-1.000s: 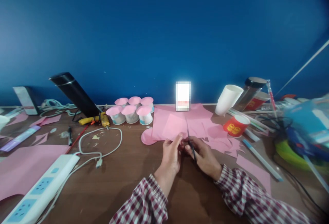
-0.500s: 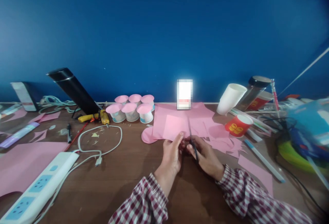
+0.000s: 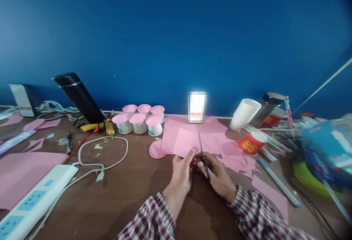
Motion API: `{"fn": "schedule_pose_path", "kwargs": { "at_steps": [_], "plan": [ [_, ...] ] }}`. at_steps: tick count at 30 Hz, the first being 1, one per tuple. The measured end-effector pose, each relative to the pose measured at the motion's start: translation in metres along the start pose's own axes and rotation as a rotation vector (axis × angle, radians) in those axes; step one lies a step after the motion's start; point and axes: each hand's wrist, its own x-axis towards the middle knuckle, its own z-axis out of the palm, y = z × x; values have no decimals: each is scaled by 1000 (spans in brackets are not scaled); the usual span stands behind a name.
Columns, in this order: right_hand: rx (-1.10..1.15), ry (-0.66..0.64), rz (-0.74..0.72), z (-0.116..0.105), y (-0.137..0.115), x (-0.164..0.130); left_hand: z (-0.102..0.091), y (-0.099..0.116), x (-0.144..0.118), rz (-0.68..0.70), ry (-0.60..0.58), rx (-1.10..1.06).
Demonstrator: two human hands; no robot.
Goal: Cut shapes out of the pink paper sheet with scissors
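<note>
In the head view, a small piece of pink paper (image 3: 194,156) is pinched between the thumb and fingers of the left hand (image 3: 181,171), low over the brown wooden table (image 3: 132,192) near its middle; only a sliver of the piece shows between the two hands, so its outline cannot be told. A pair of slim dark scissors (image 3: 202,154) is gripped in the right hand (image 3: 217,175), the fingers closed through the handles and the blades pointed up and away from the person, just beside the paper; whether the blades are parted cannot be told. The hands are held close together, nearly touching at the fingertips, and both wrists are covered by red-and-white checked sleeves (image 3: 154,220). Just behind the hands, larger flat pink paper sheets (image 3: 189,137) are spread on the table, with pink offcuts (image 3: 239,161) to their right. A cluster of six small white cups capped with pink paper discs (image 3: 139,119) is set to the left of the sheets, and a red paper cup (image 3: 252,143) is lying tilted to the right. A white power strip (image 3: 33,205) lies at the near left.
</note>
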Motion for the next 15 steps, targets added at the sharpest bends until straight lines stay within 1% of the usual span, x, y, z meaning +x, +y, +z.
{"fn": "schedule_pose_path", "kwargs": {
  "at_steps": [4,8,15],
  "plan": [
    [-10,1,-5,0,0,1,3,3,-1,-3,22,3],
    [-34,4,-14,-1,1,1,3,2,0,-14,38,20],
    [-46,20,-16,-1,0,1,1,0,0,-9,32,34]
  ]
}}
